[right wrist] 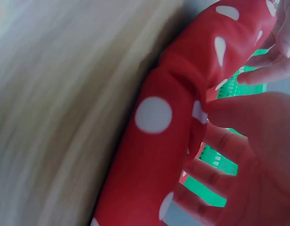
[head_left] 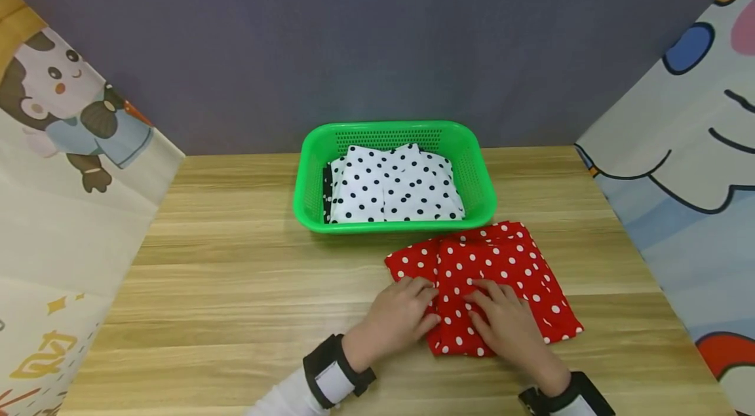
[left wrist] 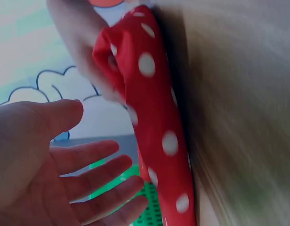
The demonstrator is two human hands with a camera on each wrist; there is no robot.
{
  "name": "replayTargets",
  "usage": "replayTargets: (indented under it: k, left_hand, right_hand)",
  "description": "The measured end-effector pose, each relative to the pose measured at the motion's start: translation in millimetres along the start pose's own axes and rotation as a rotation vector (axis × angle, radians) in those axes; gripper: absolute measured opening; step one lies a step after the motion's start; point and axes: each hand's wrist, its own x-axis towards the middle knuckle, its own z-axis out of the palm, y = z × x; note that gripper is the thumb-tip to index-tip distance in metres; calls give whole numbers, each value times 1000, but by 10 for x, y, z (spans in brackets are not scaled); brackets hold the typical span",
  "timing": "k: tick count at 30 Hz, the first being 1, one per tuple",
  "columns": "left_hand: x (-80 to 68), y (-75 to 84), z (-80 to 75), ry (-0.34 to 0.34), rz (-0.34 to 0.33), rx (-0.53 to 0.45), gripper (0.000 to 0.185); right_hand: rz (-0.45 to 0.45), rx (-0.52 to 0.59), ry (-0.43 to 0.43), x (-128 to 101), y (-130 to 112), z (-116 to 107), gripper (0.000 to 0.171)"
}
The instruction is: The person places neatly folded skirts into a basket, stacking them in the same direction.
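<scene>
A folded red cloth with white dots (head_left: 495,265) lies on the table in front of the basket, its far edge close to the basket's front. At the cloth's left side is my left hand (head_left: 396,318), fingers loosely extended over its edge. In the left wrist view the left hand (left wrist: 65,174) shows spread fingers beside the thick folded side. My right hand (head_left: 510,324) rests on the near part of the cloth with fingers spread. The right wrist view has the right hand's thumb (right wrist: 234,110) touching the fold, with the fingers lying against the cloth.
A green plastic basket (head_left: 307,206) stands at the back middle of the wooden table (head_left: 236,285). It holds a folded white cloth with black dots (head_left: 395,187), with a black dotted one (head_left: 327,193) at its left. A grey wall (head_left: 377,36) rises behind; printed panels flank both sides.
</scene>
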Motion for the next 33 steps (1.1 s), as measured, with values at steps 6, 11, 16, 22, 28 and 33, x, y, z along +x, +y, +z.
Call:
replayTargets:
  k: [6, 11, 16, 22, 28, 33]
  left_hand:
    - [-42, 48, 36, -73, -24, 29, 49]
    - [-102, -7, 60, -135, -64, 30, 56]
    - [-177, -87, 78, -160, -94, 32, 58]
    - [-280, -194, 68, -183, -128, -10, 59]
    - [-405, -327, 16, -200, -166, -49, 56]
    - [-509, -424, -30, -185, -185, -63, 54]
  right_hand:
    - [-30, 3, -30, 32, -138, 19, 41]
    - [-44, 8, -51, 27, -204, 32, 47]
    - [-58, 42, -87, 32, -240, 26, 51]
    - [-68, 115, -92, 65, -251, -21, 52]
    - [-32, 145, -21, 105, -173, -90, 50]
    - [14, 160, 50, 127, -87, -103, 45]
